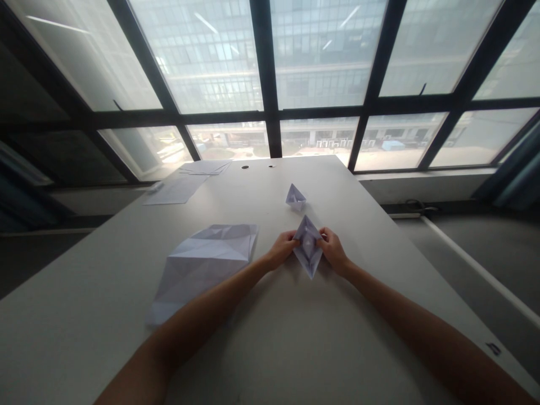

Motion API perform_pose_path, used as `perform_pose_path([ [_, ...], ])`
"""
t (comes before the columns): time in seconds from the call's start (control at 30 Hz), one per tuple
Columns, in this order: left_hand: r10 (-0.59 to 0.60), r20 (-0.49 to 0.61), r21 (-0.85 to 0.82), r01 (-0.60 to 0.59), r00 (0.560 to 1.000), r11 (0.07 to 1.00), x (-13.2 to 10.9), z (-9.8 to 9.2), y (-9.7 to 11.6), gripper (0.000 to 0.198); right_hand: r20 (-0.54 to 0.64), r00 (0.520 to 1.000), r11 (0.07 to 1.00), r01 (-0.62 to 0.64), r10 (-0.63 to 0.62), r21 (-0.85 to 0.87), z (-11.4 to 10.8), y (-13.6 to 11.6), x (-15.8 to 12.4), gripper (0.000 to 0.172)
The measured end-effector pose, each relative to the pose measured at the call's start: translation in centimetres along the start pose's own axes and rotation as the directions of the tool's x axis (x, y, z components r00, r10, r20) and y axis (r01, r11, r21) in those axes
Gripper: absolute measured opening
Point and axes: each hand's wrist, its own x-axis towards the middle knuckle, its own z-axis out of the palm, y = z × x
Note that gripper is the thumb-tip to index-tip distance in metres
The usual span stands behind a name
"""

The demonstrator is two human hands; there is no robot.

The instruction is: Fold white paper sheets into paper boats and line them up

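Between my two hands is a white paper boat (308,247), seen from above as a long diamond with its middle spread apart. My left hand (283,247) pinches its left side with thumb and fingers. On the opposite side my right hand (333,247) grips the paper the same way. The far tip points away from me and the near tip points toward me. Just beyond it a second, smaller-looking paper boat (296,197) stands on the table, touched by neither hand. Left of my left forearm lie creased white sheets (206,264), partly covered by that arm.
The white table (270,349) runs away from me toward tall windows (320,56) with dark frames. More paper sheets (179,188) lie at its far left. Two round holes (245,167) show near the far edge. A pale pipe (476,270) runs along the floor at right.
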Motion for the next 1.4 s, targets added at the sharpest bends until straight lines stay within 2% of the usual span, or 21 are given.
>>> perform_pose_path([
  [0.27, 0.020, 0.057, -0.056, -0.017, 0.998, 0.998, 0.0, 0.0, 0.5, 0.024, 0.075, 0.997, 0.999, 0.018, -0.021, 0.029, 0.0, -0.3, 0.0, 0.019],
  [0.47, 0.108, 0.023, 0.011, -0.109, 0.994, 0.994, 0.3, -0.2, -0.4, 0.042, 0.004, 0.996, 0.977, 0.094, -0.095, -0.192, -0.5, 0.0, 0.2, 0.013],
  [0.57, 0.179, -0.073, 0.054, -0.176, 0.981, 0.983, 0.4, 0.0, -1.2, 0.049, -0.044, 0.994, 0.939, 0.081, -0.101, -0.333, -1.3, 0.5, 0.5, 0.013],
  [0.7, 0.232, -0.293, 0.141, -0.198, 0.928, 0.970, 0.9, 0.0, -2.0, 0.043, -0.108, 0.992, 0.867, 0.008, -0.072, -0.497, -2.6, 0.9, 1.0, 0.010],
  [0.8, 0.207, -0.397, 0.126, -0.171, 0.894, 0.977, 1.4, 0.0, -2.3, 0.036, -0.099, 0.995, 0.885, -0.076, 0.034, -0.460, -3.2, 0.8, 1.3, 0.012],
  [0.9, 0.175, -0.419, 0.069, -0.161, 0.891, 0.985, 1.7, 0.1, -2.3, 0.033, -0.058, 0.988, 0.918, -0.154, 0.142, -0.366, -3.6, 0.5, 1.5, 0.014],
  [0.97, 0.170, -0.420, 0.050, -0.165, 0.892, 0.985, 1.7, 0.2, -2.3, 0.032, -0.045, 0.984, 0.928, -0.176, 0.171, -0.329, -4.0, 0.4, 2.0, 0.012],
  [1.1, 0.168, -0.422, 0.051, -0.162, 0.891, 0.985, 1.6, 0.3, -2.3, 0.031, -0.089, 0.979, 0.939, -0.199, 0.181, -0.281, -5.2, 0.6, 4.7, 0.010],
  [1.4, 0.165, -0.414, 0.060, -0.154, 0.895, 0.986, 1.4, 0.2, -2.7, 0.029, -0.292, 0.950, 0.929, -0.206, 0.114, -0.308, -7.4, 1.4, 15.4, 0.017],
])
